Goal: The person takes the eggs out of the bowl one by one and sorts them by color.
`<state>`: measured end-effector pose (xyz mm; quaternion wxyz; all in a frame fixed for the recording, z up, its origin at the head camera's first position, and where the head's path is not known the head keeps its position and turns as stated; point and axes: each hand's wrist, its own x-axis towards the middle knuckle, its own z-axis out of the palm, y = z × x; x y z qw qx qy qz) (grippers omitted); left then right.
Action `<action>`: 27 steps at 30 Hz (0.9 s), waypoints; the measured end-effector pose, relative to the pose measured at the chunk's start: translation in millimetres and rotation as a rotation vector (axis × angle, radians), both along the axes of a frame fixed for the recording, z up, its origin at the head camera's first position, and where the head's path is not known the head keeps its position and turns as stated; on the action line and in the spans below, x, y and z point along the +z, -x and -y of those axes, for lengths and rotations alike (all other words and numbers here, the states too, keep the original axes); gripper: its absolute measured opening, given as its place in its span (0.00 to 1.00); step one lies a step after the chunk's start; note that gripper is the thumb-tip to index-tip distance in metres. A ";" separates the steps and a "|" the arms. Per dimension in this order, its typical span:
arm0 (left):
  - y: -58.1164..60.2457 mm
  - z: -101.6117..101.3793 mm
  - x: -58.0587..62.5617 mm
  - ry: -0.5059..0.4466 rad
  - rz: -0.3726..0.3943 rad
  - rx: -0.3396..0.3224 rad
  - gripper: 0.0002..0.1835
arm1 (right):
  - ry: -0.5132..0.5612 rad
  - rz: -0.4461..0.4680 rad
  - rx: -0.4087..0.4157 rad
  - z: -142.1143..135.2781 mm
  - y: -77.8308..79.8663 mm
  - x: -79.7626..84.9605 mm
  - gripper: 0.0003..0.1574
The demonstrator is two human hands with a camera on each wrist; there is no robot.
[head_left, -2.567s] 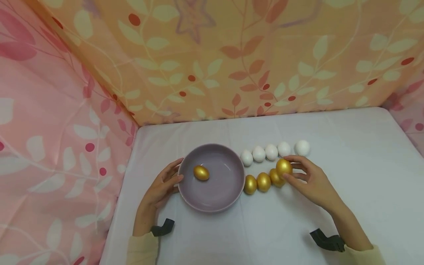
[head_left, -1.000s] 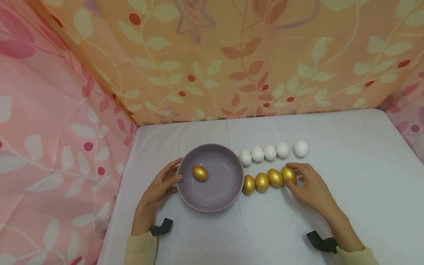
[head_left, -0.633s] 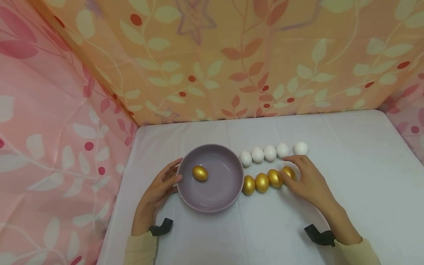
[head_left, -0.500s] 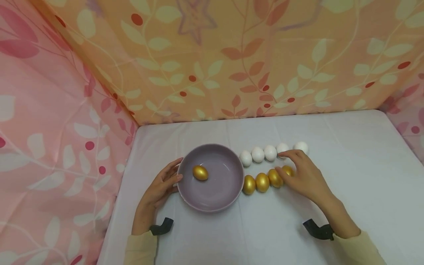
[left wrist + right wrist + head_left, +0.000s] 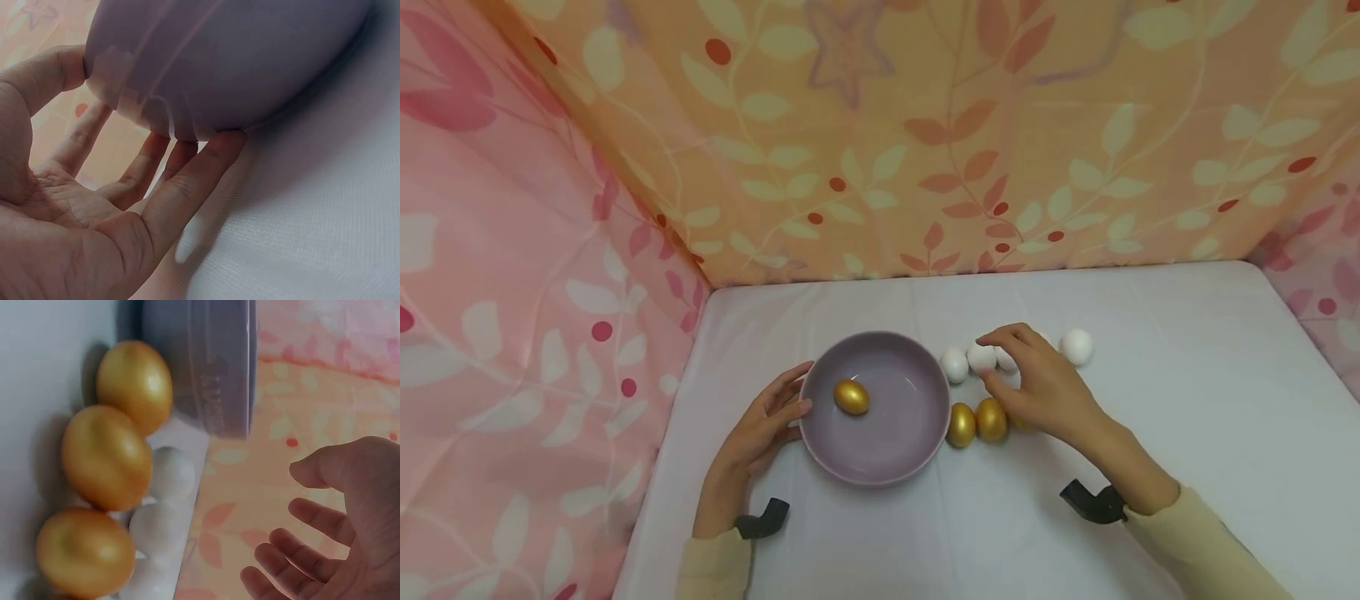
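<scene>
A mauve bowl (image 5: 880,467) sits on the white-covered table with one golden egg (image 5: 851,397) inside. My left hand (image 5: 767,425) holds its left side, thumb at the rim and fingertips spread along the outer wall (image 5: 231,69), as the left wrist view shows. My right hand (image 5: 1045,387) hovers to the right of the bowl over two rows of eggs, with thumb and fingers apart and nothing between them. Golden eggs (image 5: 106,457) line up in front, the first close by the bowl. Behind them runs a row of white eggs (image 5: 954,365), partly hidden by the hand.
A rounder white ball-like egg (image 5: 1077,347) lies at the right end of the white row, a little apart. An orange leaf-patterned cloth (image 5: 865,208) rises behind the table, and a pink one (image 5: 535,333) stands along the left side.
My right hand set a golden egg at the right end of the golden row, let it go, then rose and moved left over the eggs. The left hand stayed at the bowl.
</scene>
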<state>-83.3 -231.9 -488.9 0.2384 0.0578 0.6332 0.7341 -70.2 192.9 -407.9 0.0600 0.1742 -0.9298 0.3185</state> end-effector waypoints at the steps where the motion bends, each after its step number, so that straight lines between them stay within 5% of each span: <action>1: 0.9 -0.8 0.0 0.000 0.000 -0.002 0.36 | -0.001 0.000 0.013 4.1 1.2 1.0 0.23; 14: 0.5 0.3 1.3 0.023 0.006 -0.002 0.36 | 0.003 -0.040 0.241 63.3 17.5 5.9 0.24; 27: 1.3 0.2 2.9 0.005 0.011 0.008 0.36 | -0.038 0.132 0.427 104.2 36.0 17.4 0.24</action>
